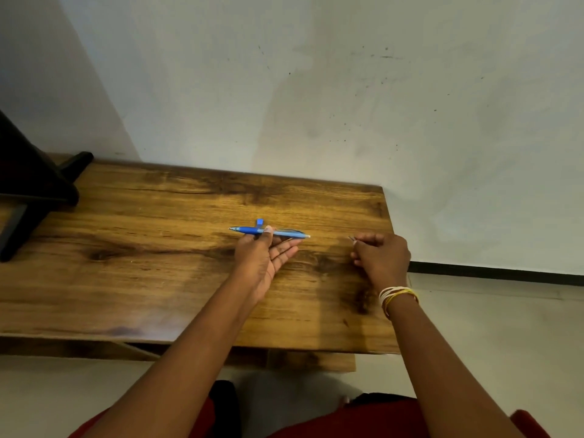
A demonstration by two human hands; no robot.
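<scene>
A blue pen (249, 230) with a clear barrel lies level above the wooden table (142, 248), its tip pointing left. My left hand (265, 257) holds it palm up, thumb pressing the pen against the fingers. A small blue cap-like piece (259, 221) sits just behind the pen. My right hand (380, 256) is to the right, fingers curled, pinching a tiny thin metal piece (351, 238) between thumb and forefinger; it is too small to identify. Bangles (396, 295) circle the right wrist.
A black stand with legs (34, 184) occupies the table's back left corner. The table's right edge (390, 248) runs just past my right hand, with pale floor beyond. A white wall rises behind the table. My red-clothed lap is below.
</scene>
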